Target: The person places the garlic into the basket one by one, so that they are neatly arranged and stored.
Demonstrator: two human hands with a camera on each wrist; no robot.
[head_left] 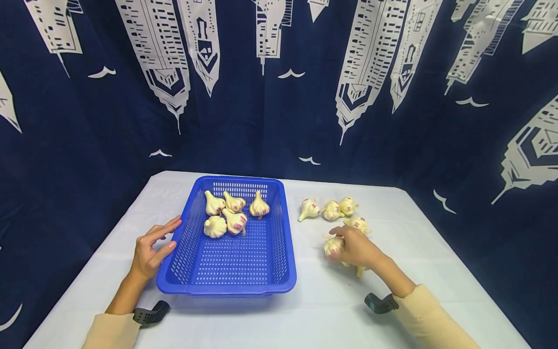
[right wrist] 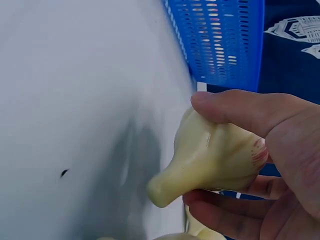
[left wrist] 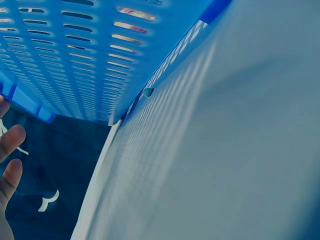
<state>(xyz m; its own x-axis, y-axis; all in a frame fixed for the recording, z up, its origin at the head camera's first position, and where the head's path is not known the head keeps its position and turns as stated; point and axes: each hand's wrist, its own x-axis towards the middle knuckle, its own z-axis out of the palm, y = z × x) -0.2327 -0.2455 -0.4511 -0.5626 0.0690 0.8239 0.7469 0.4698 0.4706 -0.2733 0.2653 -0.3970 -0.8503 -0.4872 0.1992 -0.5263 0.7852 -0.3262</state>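
Note:
My right hand (head_left: 359, 248) grips a pale garlic bulb (right wrist: 215, 155) between thumb and fingers, right of the basket. In the right wrist view its stem points down-left, and reddish marks show near the palm. More bulbs lie under and beside this hand, partly hidden by it. With fingers extended, my left hand (head_left: 150, 249) rests against the left rim of a blue plastic basket (head_left: 226, 290). Several garlic bulbs (head_left: 235, 221) sit in the basket's far half. The left wrist view catches only some fingertips (left wrist: 14, 137) beside the basket's slotted wall.
Beyond the right hand, several loose garlic bulbs (head_left: 332, 210) lie on the white-covered table (head_left: 305, 320). A dark blue cloth (head_left: 261, 121) with a white building print hangs behind the table. Both wrists wear dark bands (head_left: 150, 314).

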